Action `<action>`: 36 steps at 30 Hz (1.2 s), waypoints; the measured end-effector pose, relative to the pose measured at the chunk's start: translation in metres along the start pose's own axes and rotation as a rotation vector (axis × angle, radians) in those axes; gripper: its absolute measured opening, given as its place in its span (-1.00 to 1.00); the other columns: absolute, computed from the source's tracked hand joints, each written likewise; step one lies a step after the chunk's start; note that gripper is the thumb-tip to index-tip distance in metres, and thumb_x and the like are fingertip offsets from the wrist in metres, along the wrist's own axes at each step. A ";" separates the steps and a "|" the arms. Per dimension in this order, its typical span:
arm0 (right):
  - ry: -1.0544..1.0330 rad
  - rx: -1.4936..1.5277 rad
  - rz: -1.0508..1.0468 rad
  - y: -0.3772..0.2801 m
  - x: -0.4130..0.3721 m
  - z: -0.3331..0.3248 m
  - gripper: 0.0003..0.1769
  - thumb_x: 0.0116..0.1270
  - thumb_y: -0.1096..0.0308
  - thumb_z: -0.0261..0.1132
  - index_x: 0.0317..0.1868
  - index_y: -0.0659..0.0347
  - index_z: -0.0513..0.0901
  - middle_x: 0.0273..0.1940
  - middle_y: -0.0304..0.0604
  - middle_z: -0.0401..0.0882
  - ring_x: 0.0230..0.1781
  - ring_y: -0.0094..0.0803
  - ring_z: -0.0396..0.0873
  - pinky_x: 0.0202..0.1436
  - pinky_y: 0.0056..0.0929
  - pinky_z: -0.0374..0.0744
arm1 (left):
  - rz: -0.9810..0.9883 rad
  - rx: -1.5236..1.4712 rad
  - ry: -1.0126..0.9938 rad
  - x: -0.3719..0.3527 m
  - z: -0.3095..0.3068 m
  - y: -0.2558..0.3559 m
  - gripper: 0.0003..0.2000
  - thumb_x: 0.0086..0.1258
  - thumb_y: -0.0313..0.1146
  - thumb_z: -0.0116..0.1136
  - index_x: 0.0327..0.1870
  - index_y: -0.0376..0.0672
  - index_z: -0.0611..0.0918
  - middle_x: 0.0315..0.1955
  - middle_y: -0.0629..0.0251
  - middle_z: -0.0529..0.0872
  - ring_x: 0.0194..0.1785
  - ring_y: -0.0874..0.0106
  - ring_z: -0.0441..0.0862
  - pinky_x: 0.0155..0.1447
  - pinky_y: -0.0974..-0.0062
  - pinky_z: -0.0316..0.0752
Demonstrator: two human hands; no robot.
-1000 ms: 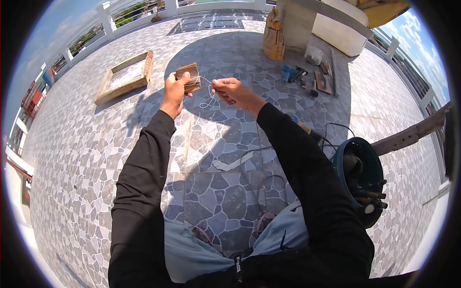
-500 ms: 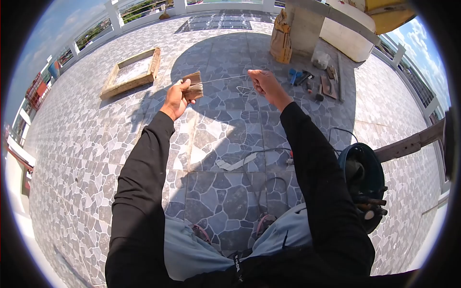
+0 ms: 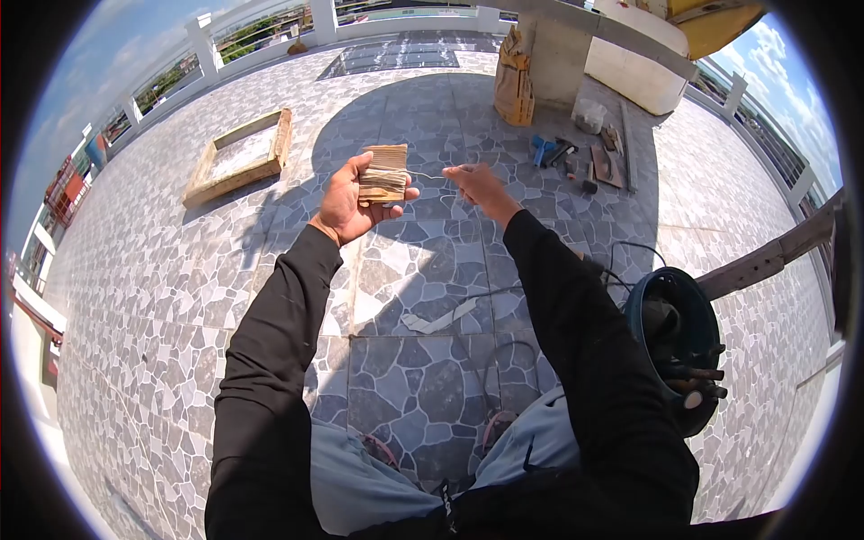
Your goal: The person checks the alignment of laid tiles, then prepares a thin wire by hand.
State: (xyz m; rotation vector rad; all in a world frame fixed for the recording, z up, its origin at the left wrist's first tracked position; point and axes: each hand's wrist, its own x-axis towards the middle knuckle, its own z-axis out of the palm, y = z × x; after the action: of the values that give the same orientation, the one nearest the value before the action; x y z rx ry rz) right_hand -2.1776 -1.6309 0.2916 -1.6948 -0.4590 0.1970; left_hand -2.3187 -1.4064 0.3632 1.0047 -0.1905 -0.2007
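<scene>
My left hand [image 3: 346,200] grips a small wooden block [image 3: 385,191] with string wound round its middle, its broad face turned up toward me. From the block a pale string [image 3: 425,175] runs slackly across to my right hand [image 3: 477,187]. The fingers of that hand are pinched closed on the string. Both hands are held out in front of me above the tiled floor.
A wooden frame [image 3: 196,191] lies on the floor at left. Beyond my right hand are a paper sack [image 3: 515,85], a blue tool [image 3: 543,149] and several other tools. A dark green bucket [image 3: 637,310] holding tools stands at right. A pale strip [image 3: 441,317] and a cable lie ahead of my feet.
My left hand has turned the block so its wound face shows more. My right hand has come down and left, nearer the block, and the string between them has gone slack.
</scene>
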 end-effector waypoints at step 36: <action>0.086 -0.334 -0.287 -0.005 0.006 -0.022 -0.46 0.32 -0.03 0.28 -0.59 0.27 0.44 -0.67 -0.34 0.25 -0.62 -0.61 0.19 -0.57 -0.37 0.20 | 0.074 0.119 0.009 -0.005 -0.001 0.011 -0.30 0.47 0.24 -0.23 0.11 -0.36 0.51 -0.18 0.05 0.59 -0.44 0.41 0.57 -0.71 0.76 0.31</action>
State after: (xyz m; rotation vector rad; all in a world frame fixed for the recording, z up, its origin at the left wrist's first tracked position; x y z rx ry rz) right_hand -2.1645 -1.6482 0.3017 -1.9282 -0.6926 -0.1709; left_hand -2.3226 -1.3985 0.3721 1.1150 -0.2332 -0.1186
